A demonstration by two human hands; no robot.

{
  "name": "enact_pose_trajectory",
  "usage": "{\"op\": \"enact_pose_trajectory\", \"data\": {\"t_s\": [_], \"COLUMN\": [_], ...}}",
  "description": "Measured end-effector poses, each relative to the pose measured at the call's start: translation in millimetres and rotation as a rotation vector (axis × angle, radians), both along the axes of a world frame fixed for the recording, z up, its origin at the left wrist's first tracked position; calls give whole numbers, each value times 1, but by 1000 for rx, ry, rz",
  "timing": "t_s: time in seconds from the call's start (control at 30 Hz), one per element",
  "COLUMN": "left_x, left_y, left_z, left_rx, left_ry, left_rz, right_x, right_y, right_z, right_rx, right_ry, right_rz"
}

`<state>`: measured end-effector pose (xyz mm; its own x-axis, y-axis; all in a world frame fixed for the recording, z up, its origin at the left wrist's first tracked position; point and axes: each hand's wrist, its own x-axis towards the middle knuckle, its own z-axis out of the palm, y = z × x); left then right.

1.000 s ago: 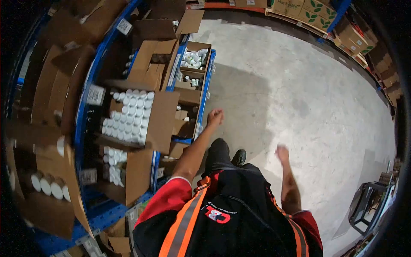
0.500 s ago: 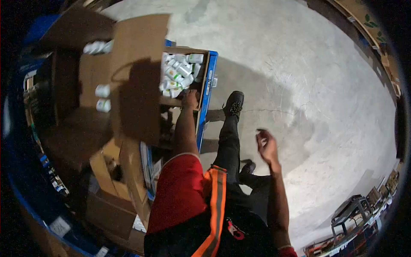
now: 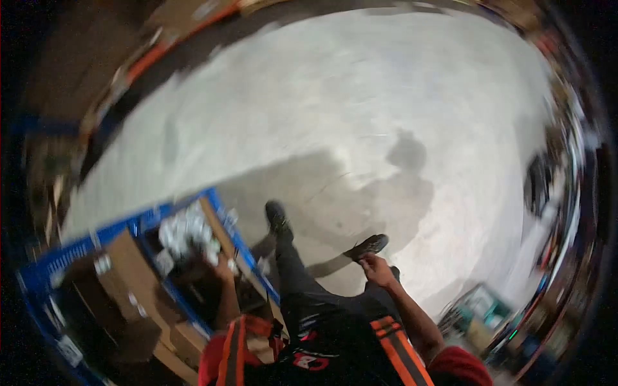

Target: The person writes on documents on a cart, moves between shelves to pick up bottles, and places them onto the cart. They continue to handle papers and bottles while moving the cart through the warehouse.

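White bottles (image 3: 187, 230) with small labels lie in a loose heap inside an open cardboard box (image 3: 222, 222) at lower left. Over this box, just below the heap, is my left hand (image 3: 223, 266); blur hides its fingers and whether a bottle is in them. My right hand (image 3: 378, 270) is out in front of my body, its fingers curled together in front of my dark shoe (image 3: 369, 246). What those fingers hold, if anything, cannot be made out.
A blue rack frame (image 3: 84, 249) runs along the boxes, with a raised cardboard flap (image 3: 132, 270) beside the bottles. Grey concrete floor (image 3: 335, 103) stretches ahead. Blurred goods (image 3: 483, 315) stand at lower right.
My view has swung, so the box of bottles now sits lower left. My right hand has come in closer to my leg, and its fingers are more closed. My left hand stays at the box.
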<state>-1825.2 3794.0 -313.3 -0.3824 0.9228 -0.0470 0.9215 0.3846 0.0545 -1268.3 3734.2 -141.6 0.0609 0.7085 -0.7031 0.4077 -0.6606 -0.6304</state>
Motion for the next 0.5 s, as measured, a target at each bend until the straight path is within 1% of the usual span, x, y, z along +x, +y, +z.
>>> {"op": "enact_pose_trajectory", "data": {"t_s": [0.03,0.07,0.1,0.13,0.17,0.2,0.23,0.27,0.3,0.33,0.4,0.43,0.47,0.5], "left_x": [21,41,92,142,239,279,351,434,517,596,748,818,883,943], "left_y": [-2,-1,11,24,35,36,44,46,40,22,-22,-56,-94,-122], "left_z": [35,60,86,111,195,180,196,235,249,265,325,350,364,361], "left_rx": [94,184,250,339,279,298,205,-87,-185,-287,-697,-903,-1049,-1302], "left_ry": [-34,-139,-598,-1033,-1251,-1315,-1285,-1288,-1368,-1440,-1583,-1631,-1717,-1731], "left_rz": [4,19,93,220,262,-83,-182,-190,-285,-354,-604,-716,-817,-911], "right_x": [16,32,52,71,93,125,165,204,233,263,345,382,418,448], "right_y": [-18,-17,-27,-47,-67,-77,-88,-109,-133,-158,-201,-231,-266,-299], "right_z": [20,50,66,82,107,126,136,147,159,175,214,231,240,246], "right_rx": [29,64,171,262,302,357,401,422,429,458,516,559,664,760], "right_ry": [-24,-60,-54,-56,-51,-59,-106,-144,-155,-179,-244,-246,-369,-487], "right_rz": [42,78,40,-1,-43,-81,-180,-265,-338,-474,-688,-758,-854,-947]}}
